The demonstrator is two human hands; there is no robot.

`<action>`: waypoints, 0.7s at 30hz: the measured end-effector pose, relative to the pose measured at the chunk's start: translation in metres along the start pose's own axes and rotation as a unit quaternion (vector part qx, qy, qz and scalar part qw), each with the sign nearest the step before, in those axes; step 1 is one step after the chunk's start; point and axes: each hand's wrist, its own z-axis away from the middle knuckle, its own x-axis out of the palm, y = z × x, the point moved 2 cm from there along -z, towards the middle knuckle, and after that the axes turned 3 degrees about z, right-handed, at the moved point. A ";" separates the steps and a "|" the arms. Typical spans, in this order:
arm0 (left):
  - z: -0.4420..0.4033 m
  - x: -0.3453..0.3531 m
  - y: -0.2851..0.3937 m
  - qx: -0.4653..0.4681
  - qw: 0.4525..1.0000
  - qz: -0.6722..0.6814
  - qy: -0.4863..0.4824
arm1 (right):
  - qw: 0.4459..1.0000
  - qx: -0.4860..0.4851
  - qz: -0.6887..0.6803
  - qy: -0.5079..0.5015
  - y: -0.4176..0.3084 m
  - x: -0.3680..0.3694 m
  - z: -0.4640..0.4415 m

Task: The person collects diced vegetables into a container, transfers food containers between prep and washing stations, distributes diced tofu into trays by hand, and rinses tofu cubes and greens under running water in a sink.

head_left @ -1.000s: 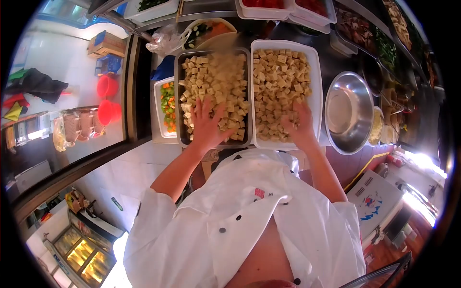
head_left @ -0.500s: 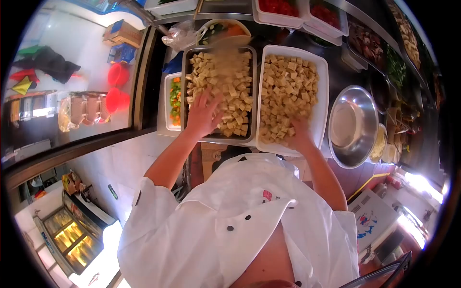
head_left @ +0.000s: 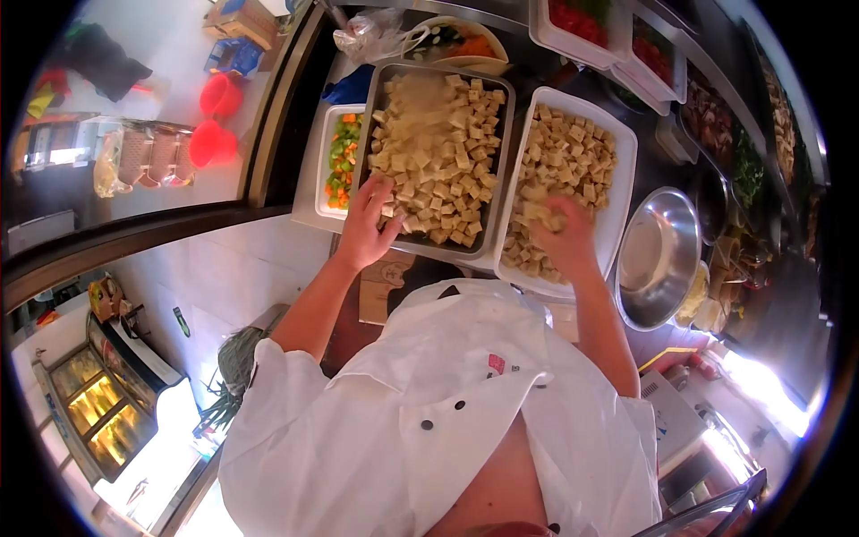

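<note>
I see pale cubes (head_left: 443, 183) in two places in front of the hands: some lie in the metal tray (head_left: 429, 248), ahead of my left hand (head_left: 365, 234) and to its right, and others lie in the white tub (head_left: 617, 188), under my right hand (head_left: 568, 237) and ahead of it. In the far part of the tray the cubes are blurred to me, so I cannot tell their single shapes.

My left hand is at the near left corner of the tray. Its fingers are spread, the thumb stands apart, and the fingertips reach over the rim beside the nearest cubes. Whether they press on the cubes, I cannot tell.

My right hand is bent over the near half of the tub, with its fingers curled toward the cubes. Whether it pinches any of them, I cannot tell, because the fingertips are blurred.

Ahead of my left hand and slightly to its left, the small tub (head_left: 325, 161) holds diced vegetables (head_left: 342, 161), green and orange. Beyond it lie something blue (head_left: 351, 85) and a plastic bag (head_left: 369, 36). Past the tray, farther from both hands, is a dish (head_left: 485, 62).

To the right of my right hand stands the steel bowl (head_left: 660, 255). Well ahead of this hand, red food (head_left: 577, 20) shows in containers.
</note>
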 end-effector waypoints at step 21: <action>-0.084 0.011 0.004 0.084 0.989 -0.099 0.072 | 0.996 -0.040 -0.013 -0.081 -0.078 0.153 -0.065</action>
